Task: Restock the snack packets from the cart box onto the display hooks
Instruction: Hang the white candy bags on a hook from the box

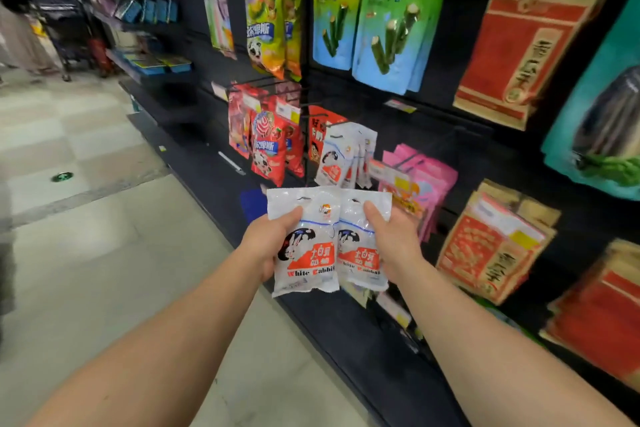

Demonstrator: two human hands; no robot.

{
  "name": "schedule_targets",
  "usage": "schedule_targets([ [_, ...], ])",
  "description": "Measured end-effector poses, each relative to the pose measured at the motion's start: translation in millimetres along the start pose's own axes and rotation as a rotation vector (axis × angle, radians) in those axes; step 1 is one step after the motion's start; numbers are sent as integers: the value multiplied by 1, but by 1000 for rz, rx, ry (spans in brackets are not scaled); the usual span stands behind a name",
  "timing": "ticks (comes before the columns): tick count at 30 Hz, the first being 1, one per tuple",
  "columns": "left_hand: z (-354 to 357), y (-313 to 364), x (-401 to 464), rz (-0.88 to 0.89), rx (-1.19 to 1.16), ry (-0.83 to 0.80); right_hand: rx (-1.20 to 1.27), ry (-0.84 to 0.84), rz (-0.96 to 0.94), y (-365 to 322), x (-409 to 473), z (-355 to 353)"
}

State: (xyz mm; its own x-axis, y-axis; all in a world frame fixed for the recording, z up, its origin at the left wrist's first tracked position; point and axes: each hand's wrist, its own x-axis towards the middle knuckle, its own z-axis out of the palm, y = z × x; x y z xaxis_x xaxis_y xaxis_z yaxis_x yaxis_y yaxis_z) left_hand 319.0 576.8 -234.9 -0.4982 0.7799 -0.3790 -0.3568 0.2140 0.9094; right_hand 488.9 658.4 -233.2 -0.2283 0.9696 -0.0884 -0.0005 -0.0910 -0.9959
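Dark shop shelving [460,55] runs along the right of a pale tiled floor [104,253], hung with rows of bagged snacks on hooks. From the head camera, both bare forearms reach forward and each hand holds one white packet printed with a rabbit and a red label. The left hand [266,243] grips the left white packet [304,243] along its left edge, thumb curled over the front and fingers hidden behind. The right hand [394,239] grips the right white packet [360,246] along its right edge, thumb pressed on the front near the top hole. The two packets are upright, side by side with inner edges overlapping, held in front of the lower shelving. Just above and behind them hangs a bunch of matching white packets [343,156] on a hook. Red panda packets [268,149] hang to the left of that bunch, pink packets [422,180] to its right. Higher up hang green and blue seaweed-roll bags [394,31] and a red and tan bag [523,52].
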Motion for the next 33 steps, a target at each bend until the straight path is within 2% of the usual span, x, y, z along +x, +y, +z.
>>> schedule_targets([
  [6, -2, 34, 75, 12, -9, 19, -29, -22, -15, -4, 77, 37],
  [12, -10, 52, 148, 1, -36, 20, -54, 25, 15, 6, 136, 65],
  [20, -26, 71, 267, -86, 17, -109, -110, 217, 0, 12, 209, 114],
  [24, -31, 82, 312, -126, 56, -193, -40, 350, 6, 8, 233, 134],
  [33, -36, 93, 353, -195, 112, -340, -38, 583, -71, 13, 238, 153],
])
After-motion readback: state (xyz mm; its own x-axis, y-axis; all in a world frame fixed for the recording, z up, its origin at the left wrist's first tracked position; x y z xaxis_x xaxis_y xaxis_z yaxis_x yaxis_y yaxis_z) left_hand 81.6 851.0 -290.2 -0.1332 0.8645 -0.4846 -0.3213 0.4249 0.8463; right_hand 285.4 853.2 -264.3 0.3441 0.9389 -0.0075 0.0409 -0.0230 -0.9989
